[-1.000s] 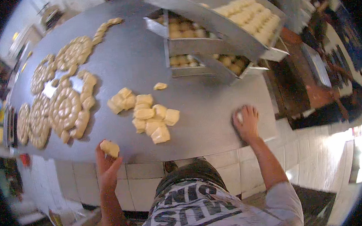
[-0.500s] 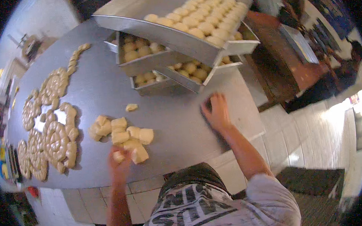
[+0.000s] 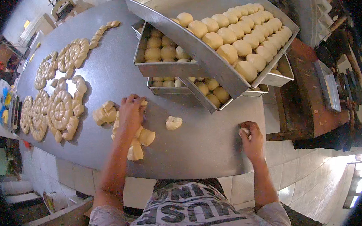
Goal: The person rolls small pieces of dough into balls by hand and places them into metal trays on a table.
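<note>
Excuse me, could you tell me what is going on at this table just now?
A person is handling dough with both hands. The left hand is over the cut dough pieces; whether it grips one is unclear. The right hand curls around a small pale piece near the table's right edge. A loose lump lies between them. Segmented dough coils lie at left; dough balls fill much of the top tray.
</note>
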Motion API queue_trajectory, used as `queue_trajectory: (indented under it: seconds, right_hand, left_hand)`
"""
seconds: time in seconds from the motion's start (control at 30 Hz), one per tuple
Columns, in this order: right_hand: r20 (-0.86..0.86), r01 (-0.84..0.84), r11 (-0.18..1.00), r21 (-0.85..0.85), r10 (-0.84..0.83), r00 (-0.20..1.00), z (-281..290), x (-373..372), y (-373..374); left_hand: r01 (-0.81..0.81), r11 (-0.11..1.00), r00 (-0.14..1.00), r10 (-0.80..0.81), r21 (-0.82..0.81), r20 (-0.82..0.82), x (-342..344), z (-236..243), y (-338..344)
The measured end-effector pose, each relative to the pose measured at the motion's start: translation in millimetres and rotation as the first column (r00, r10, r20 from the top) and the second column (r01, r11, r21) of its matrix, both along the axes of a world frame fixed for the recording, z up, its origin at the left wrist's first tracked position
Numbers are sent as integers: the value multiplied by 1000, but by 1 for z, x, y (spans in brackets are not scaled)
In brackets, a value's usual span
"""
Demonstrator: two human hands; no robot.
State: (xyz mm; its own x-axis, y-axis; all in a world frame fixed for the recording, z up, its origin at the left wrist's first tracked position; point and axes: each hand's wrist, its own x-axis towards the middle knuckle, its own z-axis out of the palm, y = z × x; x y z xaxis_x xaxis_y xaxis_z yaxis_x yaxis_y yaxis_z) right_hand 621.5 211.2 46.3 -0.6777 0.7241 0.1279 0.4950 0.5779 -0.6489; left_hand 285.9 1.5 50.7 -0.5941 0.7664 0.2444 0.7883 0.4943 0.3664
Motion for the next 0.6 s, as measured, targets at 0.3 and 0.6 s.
queue_trajectory:
  seconds: [0.3, 0.6]
  right_hand:
    - [-507, -550, 652, -523, 280, 815, 47, -103, -73]
    - [-25, -322, 946, -47, 321, 947, 20, -78, -75]
  left_hand:
    - [146, 934, 861, -282, 325, 423, 98, 60, 9]
    - [197, 955, 873, -273, 220, 405, 51, 36, -34]
